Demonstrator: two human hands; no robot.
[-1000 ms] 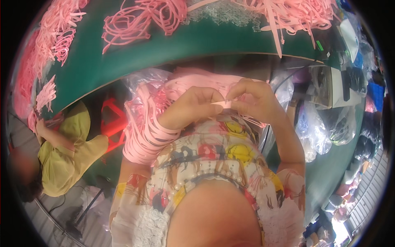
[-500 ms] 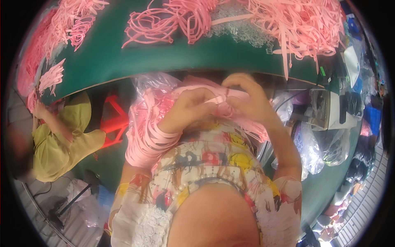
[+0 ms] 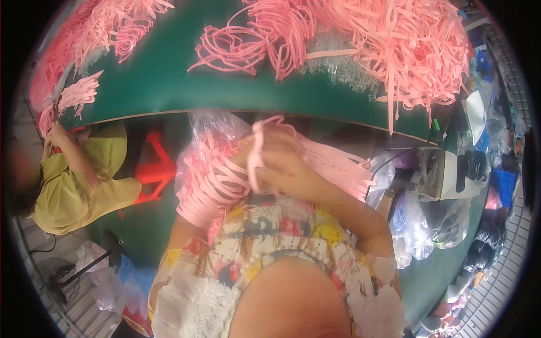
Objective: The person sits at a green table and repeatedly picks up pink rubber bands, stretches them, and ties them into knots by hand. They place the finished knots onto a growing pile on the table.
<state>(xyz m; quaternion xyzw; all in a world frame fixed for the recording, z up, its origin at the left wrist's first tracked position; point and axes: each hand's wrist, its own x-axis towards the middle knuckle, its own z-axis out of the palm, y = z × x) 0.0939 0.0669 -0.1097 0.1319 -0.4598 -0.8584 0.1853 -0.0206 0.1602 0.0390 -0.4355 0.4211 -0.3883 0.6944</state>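
In front of my body, my right hand (image 3: pixel 287 168) has reached across to my left one. Its fingers are closed on a thin pink strap (image 3: pixel 256 152), bent into a loop that stands up between the two hands. Behind that loop is my left hand (image 3: pixel 241 155), its fingers mostly hidden by the strap and the right hand. Many pink strap loops (image 3: pixel 205 188) are threaded round my left wrist and forearm. A bundle of flat pink straps (image 3: pixel 335 160) fans out to the right beneath my right hand, over my lap.
Ahead, the green table (image 3: pixel 158 93) bears a tangled pink strap heap (image 3: pixel 414 50), coiled pink straps (image 3: pixel 282 39) and small clear plastic pieces (image 3: pixel 341 65). Left sits a co-worker in yellow-green clothing (image 3: pixel 79 191), near a red stool (image 3: pixel 155 166). Clear bags (image 3: pixel 451 222) lie right.
My right hand has moved left over my left hand, and a strap loop now stands at the left hand. The view has shifted slightly, so the table's things appear lower.
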